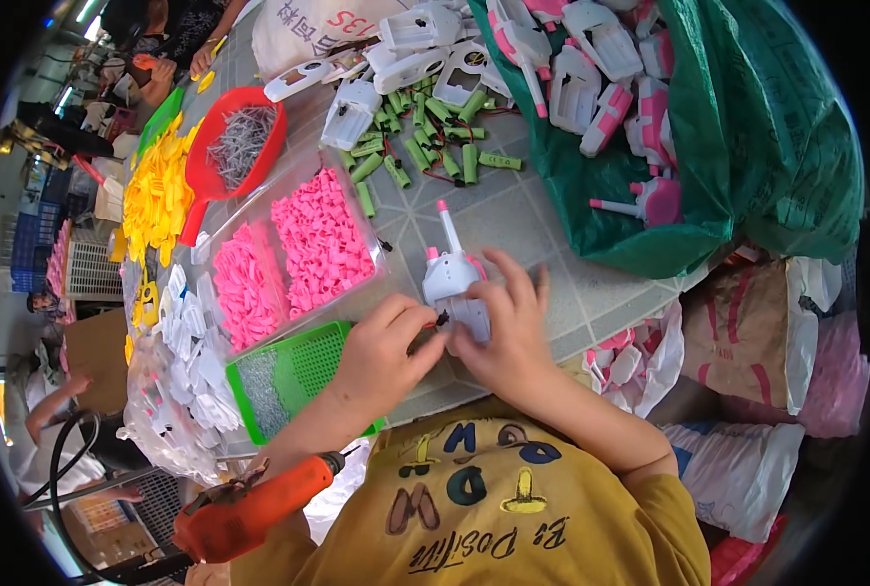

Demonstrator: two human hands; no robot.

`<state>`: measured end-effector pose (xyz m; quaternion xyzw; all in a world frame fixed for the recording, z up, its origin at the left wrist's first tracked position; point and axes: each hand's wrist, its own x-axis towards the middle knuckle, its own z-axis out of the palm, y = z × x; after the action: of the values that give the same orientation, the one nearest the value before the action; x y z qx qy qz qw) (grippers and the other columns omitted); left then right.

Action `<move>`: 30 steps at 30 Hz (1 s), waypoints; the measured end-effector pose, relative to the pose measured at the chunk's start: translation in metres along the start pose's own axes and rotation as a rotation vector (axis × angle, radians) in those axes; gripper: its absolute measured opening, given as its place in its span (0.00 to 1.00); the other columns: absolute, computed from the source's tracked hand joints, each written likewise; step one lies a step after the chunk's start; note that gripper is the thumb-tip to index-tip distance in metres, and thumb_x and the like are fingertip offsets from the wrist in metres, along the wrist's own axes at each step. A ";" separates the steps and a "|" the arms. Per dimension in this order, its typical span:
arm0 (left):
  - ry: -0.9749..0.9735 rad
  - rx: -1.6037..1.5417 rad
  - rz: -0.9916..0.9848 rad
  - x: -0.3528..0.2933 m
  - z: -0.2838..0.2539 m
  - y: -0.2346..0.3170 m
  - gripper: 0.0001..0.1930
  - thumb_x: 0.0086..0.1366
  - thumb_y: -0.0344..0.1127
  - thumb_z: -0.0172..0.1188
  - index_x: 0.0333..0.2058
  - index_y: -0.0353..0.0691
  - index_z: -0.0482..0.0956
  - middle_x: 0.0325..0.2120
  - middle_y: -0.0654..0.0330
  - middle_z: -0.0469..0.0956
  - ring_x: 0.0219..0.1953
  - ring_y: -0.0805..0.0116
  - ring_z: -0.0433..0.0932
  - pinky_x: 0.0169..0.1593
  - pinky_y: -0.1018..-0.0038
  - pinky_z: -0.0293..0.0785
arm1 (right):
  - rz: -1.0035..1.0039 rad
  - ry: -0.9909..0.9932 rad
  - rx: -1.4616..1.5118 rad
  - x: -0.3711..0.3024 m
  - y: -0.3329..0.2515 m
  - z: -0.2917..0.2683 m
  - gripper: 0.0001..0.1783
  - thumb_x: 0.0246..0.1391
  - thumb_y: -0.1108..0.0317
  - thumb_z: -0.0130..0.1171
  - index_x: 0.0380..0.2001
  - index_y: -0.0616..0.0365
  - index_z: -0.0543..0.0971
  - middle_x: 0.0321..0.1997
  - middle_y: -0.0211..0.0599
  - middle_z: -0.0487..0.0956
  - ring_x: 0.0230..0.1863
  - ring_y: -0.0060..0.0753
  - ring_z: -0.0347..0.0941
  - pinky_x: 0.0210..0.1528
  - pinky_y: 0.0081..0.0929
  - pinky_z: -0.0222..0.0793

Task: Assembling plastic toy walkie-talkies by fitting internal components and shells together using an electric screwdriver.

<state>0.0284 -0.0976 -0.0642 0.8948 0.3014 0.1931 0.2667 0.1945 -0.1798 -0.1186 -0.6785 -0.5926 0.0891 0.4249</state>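
Observation:
A white plastic toy body (447, 277) with pink trim and a long white nozzle tipped in pink lies on the table in front of me. My right hand (505, 322) rests over its right side, the fingers bent and holding it from that side. Close to its lower left, my left hand (386, 342) has thumb and fingertips pinched on a small black connector (442, 319) with a dark wire. The lower part of the body is partly covered by my fingers. Beyond the nozzle lies a pile of green battery packs (420, 137) with thin wires.
A clear divided box (293, 311) of pink parts and a green basket (303, 376) stand left, with a red scoop (277, 137) of screws beyond. A green sack (591, 244) of toy bodies sits right. An orange power screwdriver (259, 508) hangs near my left forearm. People work far left.

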 end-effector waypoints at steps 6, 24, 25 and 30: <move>0.040 -0.132 -0.306 0.009 0.007 -0.005 0.17 0.66 0.34 0.66 0.50 0.34 0.75 0.37 0.48 0.80 0.35 0.48 0.82 0.39 0.60 0.79 | 0.044 -0.006 -0.238 0.007 0.004 -0.006 0.26 0.57 0.59 0.63 0.56 0.59 0.73 0.63 0.56 0.70 0.64 0.57 0.66 0.68 0.71 0.50; 0.208 -0.254 0.036 0.015 -0.013 0.006 0.25 0.59 0.25 0.67 0.56 0.37 0.74 0.50 0.51 0.80 0.47 0.59 0.83 0.48 0.68 0.79 | -0.188 0.145 0.496 0.009 -0.003 -0.022 0.35 0.41 0.85 0.68 0.56 0.58 0.71 0.57 0.48 0.79 0.61 0.57 0.75 0.69 0.54 0.64; 0.197 -0.364 0.010 0.013 -0.014 0.005 0.24 0.60 0.25 0.67 0.56 0.37 0.74 0.49 0.51 0.79 0.44 0.59 0.82 0.47 0.69 0.79 | -0.193 0.142 0.498 0.008 -0.001 -0.022 0.35 0.41 0.85 0.68 0.56 0.58 0.71 0.57 0.48 0.79 0.61 0.57 0.75 0.69 0.54 0.64; 0.244 -0.301 0.103 0.019 -0.020 0.012 0.15 0.62 0.27 0.70 0.47 0.36 0.78 0.37 0.54 0.79 0.36 0.57 0.80 0.39 0.68 0.77 | -0.186 0.136 0.548 0.006 0.002 -0.024 0.31 0.43 0.86 0.68 0.52 0.55 0.74 0.56 0.46 0.81 0.63 0.55 0.76 0.73 0.63 0.51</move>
<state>0.0379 -0.0864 -0.0381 0.8290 0.2530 0.3566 0.3486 0.2126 -0.1852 -0.1030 -0.4856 -0.5762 0.1609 0.6373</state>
